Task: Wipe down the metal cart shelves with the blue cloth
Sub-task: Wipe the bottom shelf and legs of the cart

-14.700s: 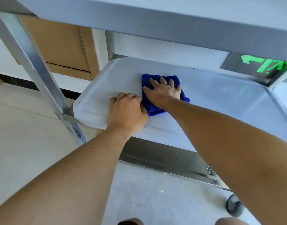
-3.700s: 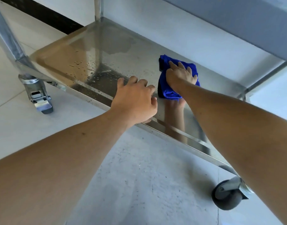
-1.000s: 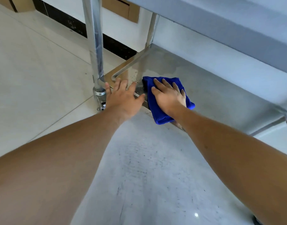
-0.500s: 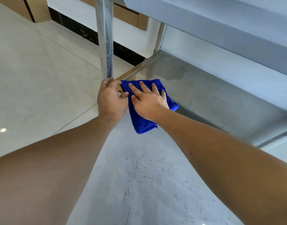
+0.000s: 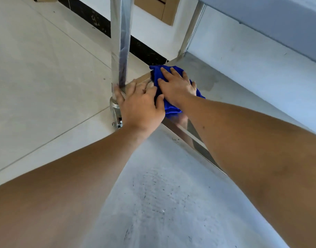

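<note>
The right hand (image 5: 177,86) lies flat on the blue cloth (image 5: 169,106), pressing it onto the bottom shelf (image 5: 230,93) of the metal cart, near the corner. The left hand (image 5: 141,106) rests with spread fingers on the shelf edge, beside the cart's shiny leg (image 5: 120,42). Below is a pale tiled floor (image 5: 37,77).

Cloth (image 5: 171,108): bright blue, bunched and folded, lying flat on the bottom shelf (image 5: 243,97) at its near-left corner, just beside the post (image 5: 120,42). Near edge of the cloth hangs slightly over the shelf lip. Shelf: polished metal, raised rim, reflective front edge, a damp patch just right of the cloth. Upper shelf (image 5: 279,18) runs overhead, grey underside showing. Post is shiny, upright, with a caster mount (image 5: 116,113) at its foot.
</note>
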